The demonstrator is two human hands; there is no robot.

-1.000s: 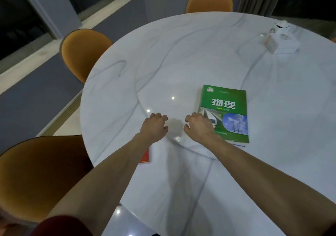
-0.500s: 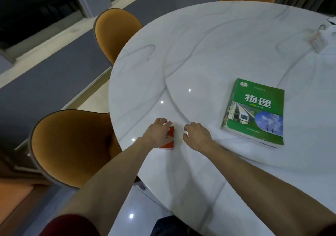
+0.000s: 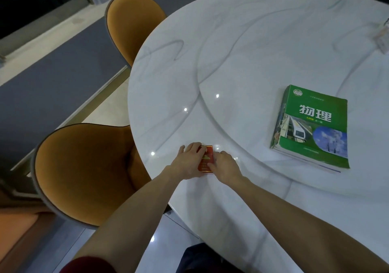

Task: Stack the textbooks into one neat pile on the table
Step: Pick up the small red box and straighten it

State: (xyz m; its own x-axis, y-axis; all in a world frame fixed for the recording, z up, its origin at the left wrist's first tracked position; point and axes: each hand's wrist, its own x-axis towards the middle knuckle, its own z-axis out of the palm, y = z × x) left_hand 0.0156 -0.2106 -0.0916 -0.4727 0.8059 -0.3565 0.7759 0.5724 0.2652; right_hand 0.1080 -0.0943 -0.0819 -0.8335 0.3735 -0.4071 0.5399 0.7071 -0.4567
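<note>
A small red book (image 3: 207, 158) lies flat near the front-left edge of the round white marble table (image 3: 231, 47). My left hand (image 3: 189, 161) rests over its left side, fingers across the cover. My right hand (image 3: 225, 165) presses against its right edge, so the book is held between both hands. A green textbook (image 3: 313, 125) with a train picture lies to the right, on top of at least one thinner book whose pale edge (image 3: 330, 169) shows beneath it. The green book is about a hand's length from my right hand.
Two orange chairs stand at the table's left side, one near (image 3: 84, 167) and one farther back (image 3: 132, 22). The table has a raised round centre plate whose rim (image 3: 200, 95) curves past the hands. A white box (image 3: 382, 39) sits at the far right edge.
The view has swung left and down. My hands moved toward the table's front-left edge, and both have closed in on the small red book; earlier only the left touched it.
</note>
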